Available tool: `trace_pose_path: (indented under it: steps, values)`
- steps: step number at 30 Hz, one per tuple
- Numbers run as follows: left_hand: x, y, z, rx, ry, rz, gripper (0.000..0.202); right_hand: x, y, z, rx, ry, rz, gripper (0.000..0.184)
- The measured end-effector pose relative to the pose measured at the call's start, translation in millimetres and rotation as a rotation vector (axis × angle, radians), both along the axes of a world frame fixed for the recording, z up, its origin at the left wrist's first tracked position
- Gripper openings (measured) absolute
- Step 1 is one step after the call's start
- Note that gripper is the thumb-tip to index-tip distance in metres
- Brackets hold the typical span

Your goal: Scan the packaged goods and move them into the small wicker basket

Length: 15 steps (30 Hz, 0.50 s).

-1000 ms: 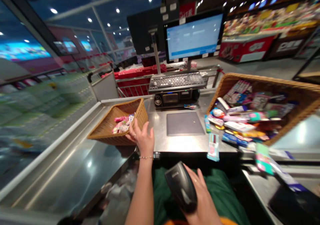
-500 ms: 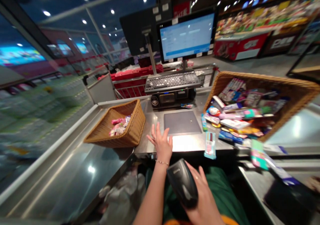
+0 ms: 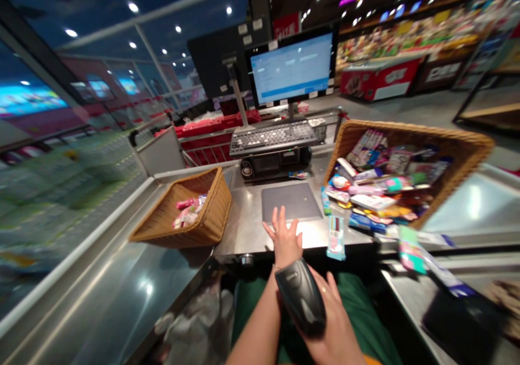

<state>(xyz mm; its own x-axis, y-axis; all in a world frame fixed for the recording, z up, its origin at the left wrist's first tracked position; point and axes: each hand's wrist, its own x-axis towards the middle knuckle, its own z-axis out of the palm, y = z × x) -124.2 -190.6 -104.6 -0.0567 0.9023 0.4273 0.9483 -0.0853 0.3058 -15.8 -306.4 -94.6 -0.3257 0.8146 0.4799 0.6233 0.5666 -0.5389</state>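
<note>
Your left hand (image 3: 285, 241): empty, fingers spread wide, palm down above the worktop's (image 3: 241, 232) front edge; fingertips overlap the near edge of the grey pad (image 3: 291, 202), contact can't tell. Your right hand (image 3: 331, 313): wrapped around the black scanner (image 3: 299, 294), held short of the worktop's front edge, its head in front of your left wrist. Light-blue packet (image 3: 336, 238) at the front edge, right of your left hand. Small basket (image 3: 217, 210) at worktop's left, loaded basket (image 3: 459, 137) at right.
</note>
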Motion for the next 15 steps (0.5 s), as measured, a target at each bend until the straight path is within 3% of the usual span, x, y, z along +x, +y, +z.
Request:
trace_pose_path:
  steps: [8,15]
  values:
    - [32,-2,-9.0,-0.080,0.021,-0.117,0.029,5,0,-9.2,0.044,0.027,-0.044,0.050]
    - [59,-1,-23.2,-0.095,0.049,-0.129,0.028,7,3,-9.9,0.115,-0.006,-0.061,0.052]
